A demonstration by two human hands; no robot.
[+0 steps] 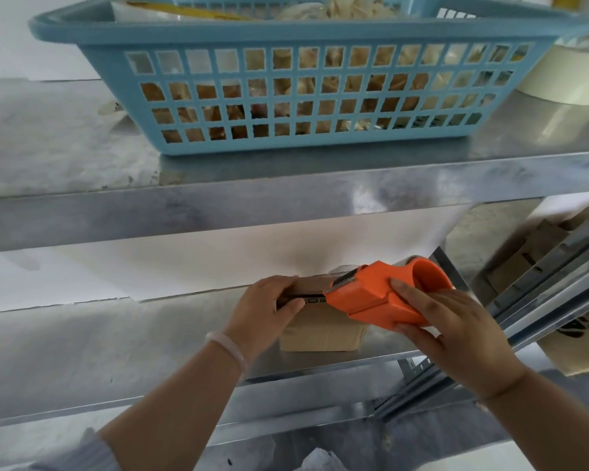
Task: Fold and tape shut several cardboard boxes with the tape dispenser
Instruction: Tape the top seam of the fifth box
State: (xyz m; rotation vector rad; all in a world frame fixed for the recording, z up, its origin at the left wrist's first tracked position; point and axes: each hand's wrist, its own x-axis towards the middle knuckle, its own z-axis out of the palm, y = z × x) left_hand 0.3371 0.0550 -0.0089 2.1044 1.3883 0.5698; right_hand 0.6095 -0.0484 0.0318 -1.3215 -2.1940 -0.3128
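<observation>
On steel shelf (82, 351), left hand (262, 311) grips cardboard box (320, 334); right hand (456, 328) clasps orange plastic dispenser (371, 294).

**Taping a box on the shelf**

Grips a small cardboard box (320, 338) on the metal shelf (116, 351) with the left hand (269, 309). Holds the orange tape dispenser (371, 295) in the right hand (456, 329), blade end against the box's top. Above, on the upper shelf (82, 151): a blue basket (218, 33).

Galvanised steel shelving (218, 212) fills the view. Its upper shelf carries a light-blue plastic basket (306, 39) (stuffed with crinkled clear bags), and a wide pale roll (565, 76) sits at the right. Behind the lower shelf (82, 351) stands a white wall (184, 263). Soft, even light leaves dull reflections on the metal.
</observation>
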